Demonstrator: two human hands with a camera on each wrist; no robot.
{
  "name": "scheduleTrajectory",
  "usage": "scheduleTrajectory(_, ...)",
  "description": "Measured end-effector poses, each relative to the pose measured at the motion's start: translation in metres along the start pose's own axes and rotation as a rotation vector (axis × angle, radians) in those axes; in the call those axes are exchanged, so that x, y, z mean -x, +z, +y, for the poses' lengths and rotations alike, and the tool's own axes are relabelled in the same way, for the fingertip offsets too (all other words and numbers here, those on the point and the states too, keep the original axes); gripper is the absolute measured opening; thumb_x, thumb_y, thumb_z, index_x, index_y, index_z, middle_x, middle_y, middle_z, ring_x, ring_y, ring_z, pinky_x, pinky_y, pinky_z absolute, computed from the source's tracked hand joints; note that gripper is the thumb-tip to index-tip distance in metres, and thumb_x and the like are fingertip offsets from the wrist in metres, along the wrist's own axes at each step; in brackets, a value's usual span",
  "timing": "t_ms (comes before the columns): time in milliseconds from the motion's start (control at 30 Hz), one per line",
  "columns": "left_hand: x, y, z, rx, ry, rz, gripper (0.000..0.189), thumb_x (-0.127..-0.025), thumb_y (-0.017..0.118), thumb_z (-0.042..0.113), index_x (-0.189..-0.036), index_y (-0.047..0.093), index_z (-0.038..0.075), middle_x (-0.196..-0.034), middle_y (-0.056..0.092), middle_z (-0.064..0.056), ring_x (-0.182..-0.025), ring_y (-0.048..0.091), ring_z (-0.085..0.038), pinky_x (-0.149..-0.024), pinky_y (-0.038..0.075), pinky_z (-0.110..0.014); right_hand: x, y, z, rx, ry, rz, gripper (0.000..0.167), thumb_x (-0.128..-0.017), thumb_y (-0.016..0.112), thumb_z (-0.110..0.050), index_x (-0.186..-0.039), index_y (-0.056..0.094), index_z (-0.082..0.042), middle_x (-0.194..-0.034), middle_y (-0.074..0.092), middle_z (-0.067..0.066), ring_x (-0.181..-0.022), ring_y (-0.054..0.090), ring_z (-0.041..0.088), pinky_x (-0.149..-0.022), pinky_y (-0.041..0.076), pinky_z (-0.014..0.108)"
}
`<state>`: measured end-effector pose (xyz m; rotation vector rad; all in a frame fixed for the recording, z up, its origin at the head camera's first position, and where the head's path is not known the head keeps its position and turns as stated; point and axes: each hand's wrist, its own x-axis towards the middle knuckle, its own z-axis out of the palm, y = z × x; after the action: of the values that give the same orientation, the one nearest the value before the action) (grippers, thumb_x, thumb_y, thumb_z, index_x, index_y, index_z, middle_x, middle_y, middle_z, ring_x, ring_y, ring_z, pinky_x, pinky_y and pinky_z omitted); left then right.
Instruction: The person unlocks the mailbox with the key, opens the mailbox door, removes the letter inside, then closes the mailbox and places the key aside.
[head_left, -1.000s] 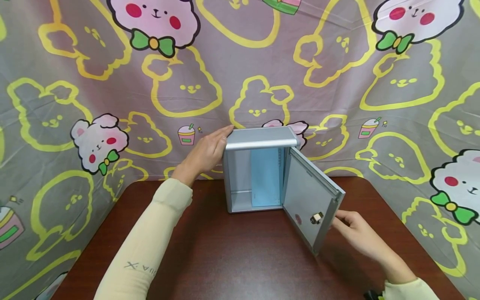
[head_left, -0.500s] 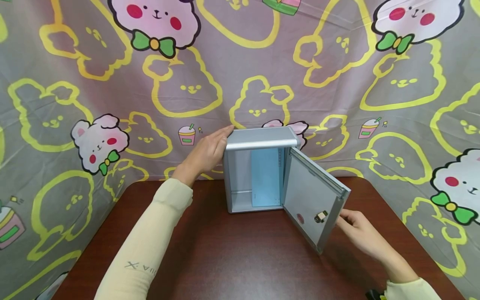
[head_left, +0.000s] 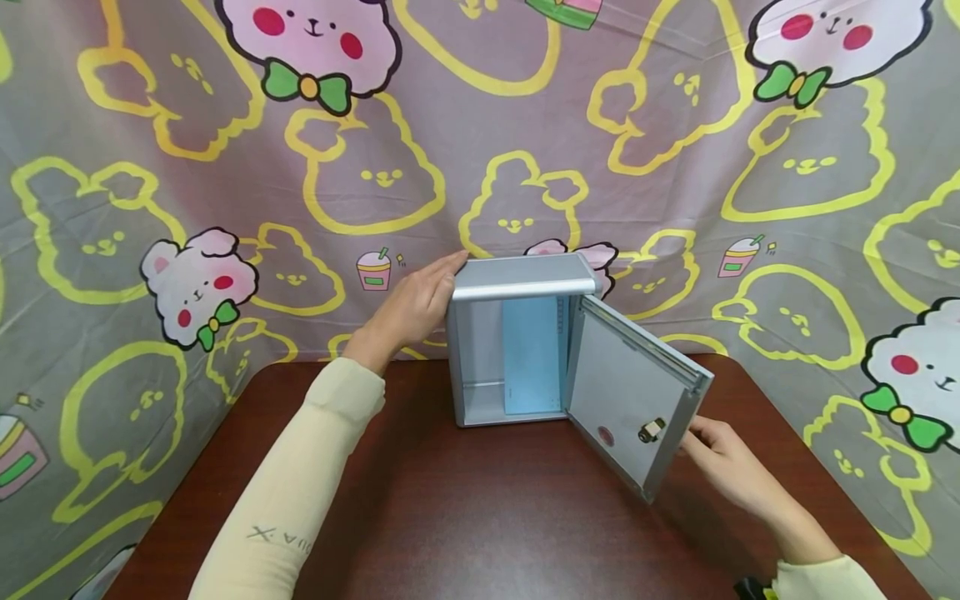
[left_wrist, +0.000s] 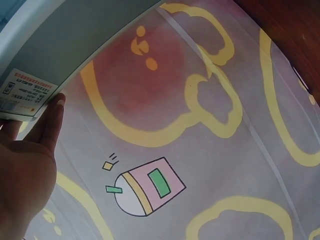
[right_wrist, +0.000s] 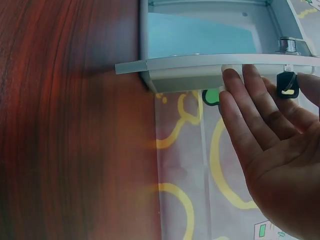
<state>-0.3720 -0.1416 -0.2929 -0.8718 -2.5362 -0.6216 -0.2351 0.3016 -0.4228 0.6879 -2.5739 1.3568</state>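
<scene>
A silver-grey metal lockbox [head_left: 525, 273] stands upright on the table, its hinged door [head_left: 626, 387] swung outward to the right. Inside stands a light-blue panel or sheet [head_left: 532, 354]. My left hand [head_left: 408, 308] rests with straight fingers against the box's upper left side. In the left wrist view its fingertips lie by a printed label [left_wrist: 27, 92]. My right hand [head_left: 731, 467] is at the door's free edge. The right wrist view shows a black-headed key [right_wrist: 287, 85] in the door lock [right_wrist: 288, 45], pinched between thumb and index finger, while the other fingers touch the door's outer face.
Beneath the box is a dark reddish-brown table [head_left: 480, 517]. A grey cloth with yellow cartoon outlines [head_left: 517, 192] hangs close behind and around it. A small dark object [head_left: 750, 588] lies by the right sleeve.
The door has swung a little farther outward to the right, and my right hand has moved with it. My left hand and the box body have stayed in place.
</scene>
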Motion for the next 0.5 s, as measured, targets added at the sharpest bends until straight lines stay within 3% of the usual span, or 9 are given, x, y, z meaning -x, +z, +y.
scheduleTrajectory(500,0.0008,-0.0029,0.0020,0.003,-0.026,-0.035,0.055,-0.111,0.021,0.030,-0.160,0.035,0.010,-0.166,0.033,0.000,-0.152,0.030,-0.019,-0.124,0.024,-0.036,-0.0003,-0.0032,0.0060,0.020,-0.011,0.014,0.023,-0.107,0.049,-0.006,-0.108,0.071,-0.001,-0.095,0.075,-0.005,-0.087,0.067,0.003,-0.072,0.056,0.023)
